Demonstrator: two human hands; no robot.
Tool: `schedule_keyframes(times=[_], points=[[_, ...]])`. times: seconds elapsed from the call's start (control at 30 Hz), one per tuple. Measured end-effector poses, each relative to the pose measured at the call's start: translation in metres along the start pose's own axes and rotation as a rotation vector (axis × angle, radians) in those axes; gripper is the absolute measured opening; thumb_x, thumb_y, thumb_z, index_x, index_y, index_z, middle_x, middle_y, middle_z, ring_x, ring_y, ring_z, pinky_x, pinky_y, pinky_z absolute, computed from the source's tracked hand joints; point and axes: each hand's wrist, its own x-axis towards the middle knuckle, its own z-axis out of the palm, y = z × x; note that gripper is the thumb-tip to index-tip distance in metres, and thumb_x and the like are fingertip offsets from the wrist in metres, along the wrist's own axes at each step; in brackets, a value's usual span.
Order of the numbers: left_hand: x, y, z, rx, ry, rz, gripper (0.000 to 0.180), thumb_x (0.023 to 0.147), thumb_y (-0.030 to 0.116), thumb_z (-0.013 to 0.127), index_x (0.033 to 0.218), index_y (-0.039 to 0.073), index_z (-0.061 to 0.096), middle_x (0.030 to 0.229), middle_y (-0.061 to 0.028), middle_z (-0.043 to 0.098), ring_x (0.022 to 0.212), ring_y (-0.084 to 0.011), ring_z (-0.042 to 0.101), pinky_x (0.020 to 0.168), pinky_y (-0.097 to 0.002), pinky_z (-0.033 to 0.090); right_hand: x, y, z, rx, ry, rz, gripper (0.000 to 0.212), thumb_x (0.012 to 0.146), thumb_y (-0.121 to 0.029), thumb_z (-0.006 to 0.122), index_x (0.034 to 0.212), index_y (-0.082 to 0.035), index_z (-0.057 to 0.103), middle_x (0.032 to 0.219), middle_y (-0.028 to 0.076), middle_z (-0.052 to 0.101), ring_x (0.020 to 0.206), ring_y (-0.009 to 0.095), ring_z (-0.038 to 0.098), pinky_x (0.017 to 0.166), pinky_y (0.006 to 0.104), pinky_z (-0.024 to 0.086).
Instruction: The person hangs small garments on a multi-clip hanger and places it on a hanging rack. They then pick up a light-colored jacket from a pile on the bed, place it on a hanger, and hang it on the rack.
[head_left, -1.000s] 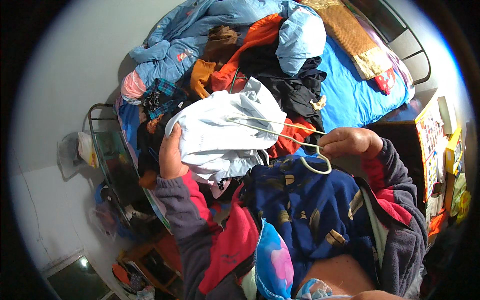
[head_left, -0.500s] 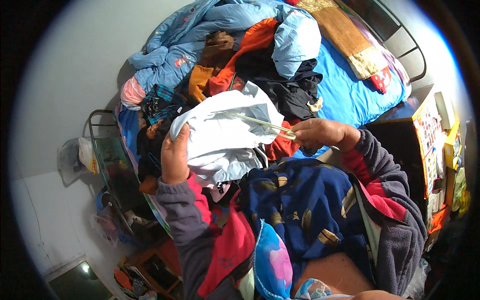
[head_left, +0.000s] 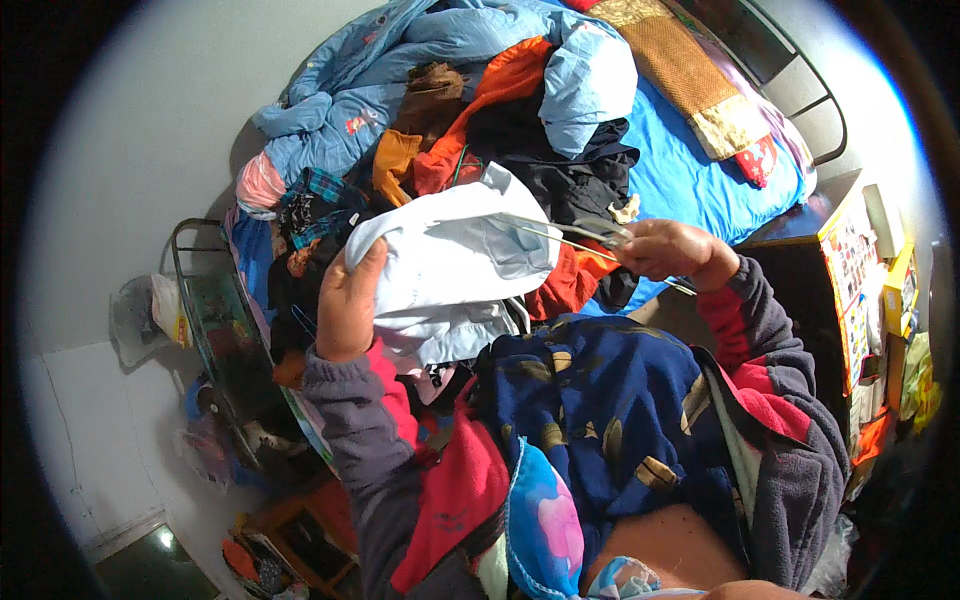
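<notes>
Heaped clothes cover the bed (head_left: 700, 170) ahead of us: pale blue bedding, an orange garment (head_left: 500, 90), black pieces. Our left hand (head_left: 348, 300) is closed around the edge of a white shirt (head_left: 450, 265), holding it up over the pile. Our right hand (head_left: 668, 248) pinches the end of a thin wire hanger (head_left: 560, 232), which reaches across into the shirt. A dark blue patterned garment (head_left: 610, 410) lies across our lap, below both hands.

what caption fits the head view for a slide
Left hand holds a white shirt, right hand a wire hanger, above a clothes-piled bed.
</notes>
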Motion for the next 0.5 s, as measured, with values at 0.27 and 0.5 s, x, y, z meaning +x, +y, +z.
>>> schedule_keyframes(times=[0.27,0.5], points=[[0.033,0.032,0.082,0.159,-0.279,0.306,0.032,0.095,0.014,0.065,0.123,-0.001,0.059,0.103,-0.0092,0.069,0.092,-0.0141,0.063,0.082,-0.0293,0.05,0.053,-0.014,0.04,0.476,0.048,-0.338,0.033,0.103,-0.034,0.048,0.076,-0.015,0.045,0.063,-0.008,0.031,0.051,0.005,0.027,0.045,0.0229,0.021],[0.049,0.023,0.082,0.267,-0.016,0.445,0.053,0.082,0.003,0.067,0.131,-0.002,0.049,0.114,-0.0191,0.064,0.104,-0.0293,0.065,0.09,-0.0378,0.051,0.037,-0.094,0.064,0.607,0.172,-0.887,0.032,0.105,-0.039,0.044,0.087,-0.011,0.045,0.065,-0.006,0.032,0.051,0.003,0.026,0.042,0.0192,0.02]])
